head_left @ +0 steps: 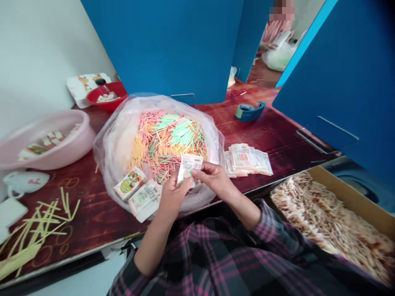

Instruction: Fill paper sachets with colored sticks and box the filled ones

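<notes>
Our left grip (174,198) and right grip (212,177) were clamped on a printed paper packet (189,168) at the frame's centre, above the pile of coloured sticks (163,144), where a loose pinch could have dropped it.

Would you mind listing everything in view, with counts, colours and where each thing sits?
Table: one, dark red.
Plastic bag: one, clear, mid-table.
Thin sticks: many, multicoloured, in the bag.
Printed packets: two, multicoloured, on the bag's near rim.
Packet stack: one, white, right of bag.
Cardboard box: one, brown, lower right, holding packets.
Basin: one, pale pink, left.
Bowl: one, red, far left.
Cup: one, white, left edge.
Tape dispenser: one, teal, far side.
Panels: three, blue, beyond the table.
Yellow sticks: many, lower left.
Co-worker: one, pink top, distant.
Left hand: one, holding a packet.
Right hand: one, on the same packet.
</notes>
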A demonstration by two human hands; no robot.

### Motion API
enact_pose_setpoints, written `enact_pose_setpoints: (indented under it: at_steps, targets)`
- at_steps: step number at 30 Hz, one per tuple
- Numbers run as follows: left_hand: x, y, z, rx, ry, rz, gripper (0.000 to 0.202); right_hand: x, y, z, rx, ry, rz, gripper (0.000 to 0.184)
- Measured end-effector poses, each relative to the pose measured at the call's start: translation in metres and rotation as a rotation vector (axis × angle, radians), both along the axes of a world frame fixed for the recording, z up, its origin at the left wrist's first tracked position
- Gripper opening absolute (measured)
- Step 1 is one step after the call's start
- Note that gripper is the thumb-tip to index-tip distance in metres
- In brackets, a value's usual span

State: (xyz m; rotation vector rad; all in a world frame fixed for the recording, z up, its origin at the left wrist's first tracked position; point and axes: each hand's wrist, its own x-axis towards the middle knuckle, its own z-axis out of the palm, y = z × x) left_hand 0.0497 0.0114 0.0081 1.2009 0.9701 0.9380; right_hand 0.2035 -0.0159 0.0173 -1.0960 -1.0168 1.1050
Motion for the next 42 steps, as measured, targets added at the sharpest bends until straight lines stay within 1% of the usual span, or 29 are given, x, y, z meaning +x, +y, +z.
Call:
enact_pose_setpoints:
  at_steps: [3, 4, 7, 9, 11, 13, 16, 18, 20, 24, 26, 27, 29, 31, 32, 33, 34, 35, 36, 39, 42]
  targets:
    - [0.003, -0.004, 0.006, -0.015, -0.022, -0.035, 0.055, -0.001, -0.008, 0.002, -0.018, -0.018, -0.04, 0.036]
    - [0.002, -0.005, 0.008, -0.009, -0.005, -0.048, 0.054, -0.002, -0.01, 0.003, -0.014, -0.008, -0.033, 0.034]
    - [-0.003, -0.007, 0.009, 0.052, 0.113, -0.085, 0.041, -0.008, -0.017, 0.004, 0.024, -0.004, -0.006, 0.039]
    - [-0.006, -0.008, 0.009, 0.114, 0.167, -0.116, 0.038, -0.01, -0.02, 0.003, 0.034, -0.037, -0.031, 0.039]
    - [-0.009, -0.009, 0.011, 0.163, 0.16, -0.137, 0.038, -0.012, -0.022, 0.0, 0.044, -0.086, -0.079, 0.039]
    - [-0.013, -0.011, 0.014, 0.205, 0.151, -0.138, 0.036, -0.015, -0.024, 0.0, 0.076, -0.117, -0.096, 0.042]
    - [-0.02, -0.012, 0.019, 0.248, 0.167, -0.091, 0.038, -0.022, -0.027, 0.002, 0.102, -0.1, -0.046, 0.043]
    - [-0.024, -0.012, 0.02, 0.244, 0.146, -0.058, 0.04, -0.026, -0.029, 0.003, 0.082, -0.082, -0.015, 0.045]
    - [-0.024, -0.01, 0.019, 0.223, 0.102, -0.073, 0.041, -0.028, -0.029, 0.002, 0.056, -0.084, -0.034, 0.049]
    - [-0.016, -0.007, 0.014, 0.154, 0.021, -0.218, 0.041, -0.024, -0.033, -0.003, 0.03, -0.122, -0.13, 0.054]
    - [-0.011, -0.005, 0.012, 0.134, -0.022, -0.249, 0.045, -0.011, -0.04, -0.001, 0.025, -0.14, -0.214, 0.052]
    - [-0.009, -0.005, 0.013, 0.124, -0.039, -0.25, 0.047, -0.002, -0.044, 0.003, 0.021, -0.146, -0.283, 0.05]
    - [-0.006, -0.003, 0.016, 0.1, -0.046, -0.252, 0.047, 0.026, -0.055, 0.016, 0.011, -0.149, -0.473, 0.047]
    - [-0.005, 0.0, 0.021, 0.087, -0.008, -0.273, 0.043, 0.06, -0.063, 0.032, -0.007, -0.142, -0.722, 0.046]
    - [-0.004, 0.002, 0.025, 0.087, 0.018, -0.296, 0.04, 0.077, -0.066, 0.038, -0.009, -0.141, -0.817, 0.045]
    - [-0.002, 0.005, 0.029, 0.092, 0.047, -0.325, 0.038, 0.093, -0.068, 0.042, 0.003, -0.144, -0.865, 0.043]
    - [0.0, 0.009, 0.033, 0.103, 0.078, -0.359, 0.037, 0.106, -0.068, 0.044, 0.02, -0.148, -0.878, 0.042]
    - [0.004, 0.012, 0.036, 0.121, 0.109, -0.395, 0.035, 0.117, -0.067, 0.044, 0.001, -0.174, -0.879, 0.041]
    - [0.009, 0.015, 0.039, 0.147, 0.142, -0.425, 0.034, 0.123, -0.064, 0.042, -0.049, -0.219, -0.863, 0.04]
    - [0.034, 0.021, 0.042, 0.249, 0.236, -0.473, 0.029, 0.129, -0.048, 0.029, -0.208, -0.371, -0.822, 0.035]
    - [0.067, 0.021, 0.037, 0.411, 0.303, -0.48, 0.026, 0.129, -0.03, 0.017, -0.298, -0.546, -0.781, 0.031]
